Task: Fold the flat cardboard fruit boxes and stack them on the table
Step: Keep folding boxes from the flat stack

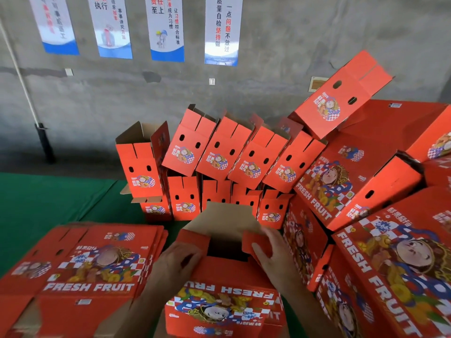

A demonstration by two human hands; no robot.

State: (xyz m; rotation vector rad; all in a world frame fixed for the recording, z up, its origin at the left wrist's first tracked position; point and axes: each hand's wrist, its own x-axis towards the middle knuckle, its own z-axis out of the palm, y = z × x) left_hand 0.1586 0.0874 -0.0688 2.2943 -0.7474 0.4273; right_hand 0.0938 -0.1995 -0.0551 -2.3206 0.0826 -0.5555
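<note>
Left of the left hand: a stack of flat boxes (80, 269) lies on the green surface (36, 203), red printed face up, reading FRESH FRUIT the right way round for the wearer.
Left hand: the left hand (177, 263) rests on the near left corner of the open box (224, 284), fingers curled over the left end flap (192, 240) and the top edge, gripping the cardboard.
Between the hands: the box mouth shows as a dark opening; the far flap (227, 220) stands up beyond it, brown inner side toward the camera. The printed panel below the hands reads upside down.
Right hand: the right hand (271, 250) sits on the right end flap (253, 242), fingers bent over its edge and pressing it toward the opening, so it holds that flap.
Beyond the hands: folded boxes (219, 167) stand in two rows against the grey wall (268, 57), the upper row tilted to the right, each with two oval holes and open top flaps.
Right of the right hand: larger red boxes (380, 240) are piled close beside the open box, leaning at angles, one tilted box (341, 96) perched highest.
Above everything: four posters (166, 28) with Chinese text hang on the wall.
Far left of the left hand: a white pole (22, 76) leans against the wall.
</note>
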